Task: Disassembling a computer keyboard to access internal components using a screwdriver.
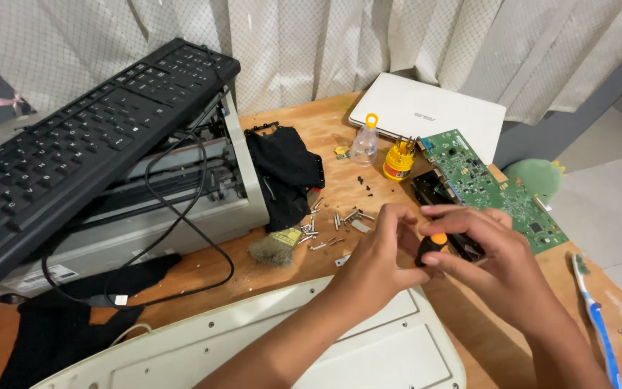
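Matt wooden table (311, 137), glossy white plastic laptop (426, 112), loose shiny metal screws (336, 223).

At centre right of the frame, my left hand (376, 263) and right hand (487, 252) meet over a black-and-orange screwdriver (432, 246) pinched in my fingers, loose screws (332, 227) scattered above, a green circuit board (494, 187) at right.
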